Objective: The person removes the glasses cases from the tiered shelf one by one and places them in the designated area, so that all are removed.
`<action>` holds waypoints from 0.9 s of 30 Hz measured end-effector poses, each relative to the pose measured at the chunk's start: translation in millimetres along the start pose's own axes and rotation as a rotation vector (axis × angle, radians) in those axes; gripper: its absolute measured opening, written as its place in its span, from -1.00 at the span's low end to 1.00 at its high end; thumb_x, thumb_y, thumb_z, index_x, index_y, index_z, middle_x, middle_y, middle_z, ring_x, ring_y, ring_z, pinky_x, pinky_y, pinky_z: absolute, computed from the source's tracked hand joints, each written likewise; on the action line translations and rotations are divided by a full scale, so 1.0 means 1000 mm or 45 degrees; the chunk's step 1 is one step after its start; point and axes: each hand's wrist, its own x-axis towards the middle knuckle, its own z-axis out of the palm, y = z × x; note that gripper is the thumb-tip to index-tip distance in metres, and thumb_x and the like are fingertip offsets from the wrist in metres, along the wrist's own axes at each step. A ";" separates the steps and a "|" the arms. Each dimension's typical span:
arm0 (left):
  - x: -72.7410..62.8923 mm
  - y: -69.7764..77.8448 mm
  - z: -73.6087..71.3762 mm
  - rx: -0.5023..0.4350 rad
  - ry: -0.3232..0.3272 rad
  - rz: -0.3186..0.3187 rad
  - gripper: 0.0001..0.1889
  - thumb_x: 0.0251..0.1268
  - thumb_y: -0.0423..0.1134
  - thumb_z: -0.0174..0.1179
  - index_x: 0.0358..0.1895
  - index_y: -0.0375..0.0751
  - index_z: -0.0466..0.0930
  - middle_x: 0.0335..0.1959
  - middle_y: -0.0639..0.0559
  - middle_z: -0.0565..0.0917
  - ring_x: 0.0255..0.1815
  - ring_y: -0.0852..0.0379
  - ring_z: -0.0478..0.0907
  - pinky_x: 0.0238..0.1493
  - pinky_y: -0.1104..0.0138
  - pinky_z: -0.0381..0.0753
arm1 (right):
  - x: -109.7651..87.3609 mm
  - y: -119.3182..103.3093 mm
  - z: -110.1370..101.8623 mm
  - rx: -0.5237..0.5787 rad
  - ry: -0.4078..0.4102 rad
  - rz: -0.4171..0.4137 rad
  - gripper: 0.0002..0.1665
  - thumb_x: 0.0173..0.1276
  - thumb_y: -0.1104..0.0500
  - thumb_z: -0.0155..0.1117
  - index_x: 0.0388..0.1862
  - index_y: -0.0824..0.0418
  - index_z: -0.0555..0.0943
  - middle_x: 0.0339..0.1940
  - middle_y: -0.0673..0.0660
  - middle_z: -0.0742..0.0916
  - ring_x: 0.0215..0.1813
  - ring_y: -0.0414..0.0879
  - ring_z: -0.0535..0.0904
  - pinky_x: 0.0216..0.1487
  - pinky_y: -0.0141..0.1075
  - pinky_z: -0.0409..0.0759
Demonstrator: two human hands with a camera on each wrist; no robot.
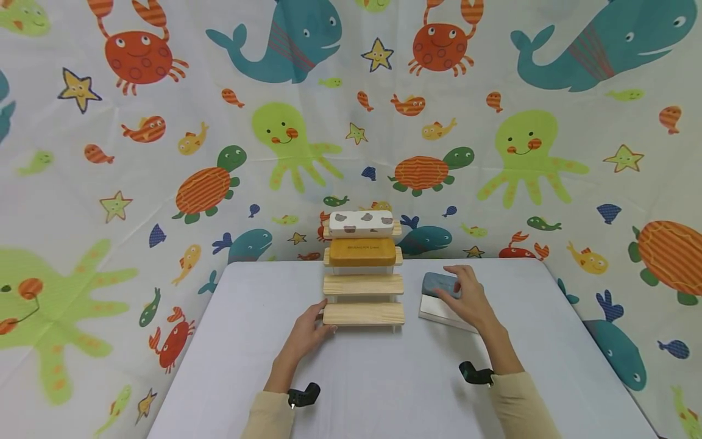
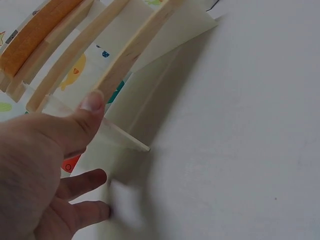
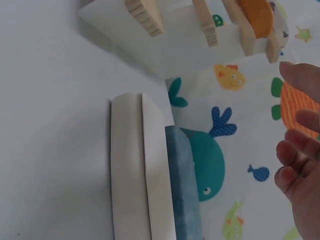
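Observation:
My left hand [image 1: 303, 334] grips the left end of a tiered wooden display rack [image 1: 363, 314], its thumb on the front of the lowest slat in the left wrist view. Over on the right, my right hand [image 1: 473, 302] hovers close over a blue-grey glasses case [image 1: 433, 281], thumb and fingers spread apart. In the right wrist view this hand holds nothing. A cream-white case [image 3: 131, 170] with a flap lies along the near side of the blue one. Part of both cases is hidden by the right hand in the head view.
A mustard-yellow case [image 1: 362, 252] and a white case with brown spots [image 1: 361, 224] stand on the two upper slats. The white table [image 1: 263, 292] ends at a curtain [image 1: 307, 134] printed with sea animals. Both wrists wear small black cameras [image 1: 476, 374].

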 end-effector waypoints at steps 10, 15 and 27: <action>-0.014 0.006 0.008 0.003 0.039 0.016 -0.29 0.24 -0.22 0.40 0.43 -0.30 0.35 0.35 -0.29 0.50 0.27 -0.25 0.57 0.32 -0.02 0.58 | 0.002 -0.008 0.001 0.036 -0.033 -0.062 -0.22 0.31 -0.08 0.43 0.40 0.19 0.40 0.31 0.25 0.45 -0.19 -0.05 0.42 -0.32 -0.42 0.46; -0.017 0.007 0.008 -0.004 0.051 0.037 -0.29 0.23 -0.21 0.40 0.42 -0.32 0.35 0.34 -0.32 0.51 0.24 -0.26 0.59 0.30 -0.05 0.58 | 0.007 -0.014 0.002 0.055 -0.029 -0.104 -0.23 0.32 -0.10 0.41 0.39 0.21 0.42 0.30 0.24 0.48 -0.20 -0.05 0.42 -0.33 -0.38 0.45; -0.017 0.008 0.008 -0.013 0.033 -0.009 -0.28 0.23 -0.16 0.40 0.42 -0.30 0.35 0.36 -0.31 0.49 0.25 -0.25 0.59 0.30 -0.04 0.59 | 0.029 -0.025 0.008 0.102 -0.064 -0.144 -0.19 0.32 -0.15 0.39 0.41 0.21 0.40 0.34 0.26 0.48 -0.19 -0.04 0.46 -0.27 -0.35 0.50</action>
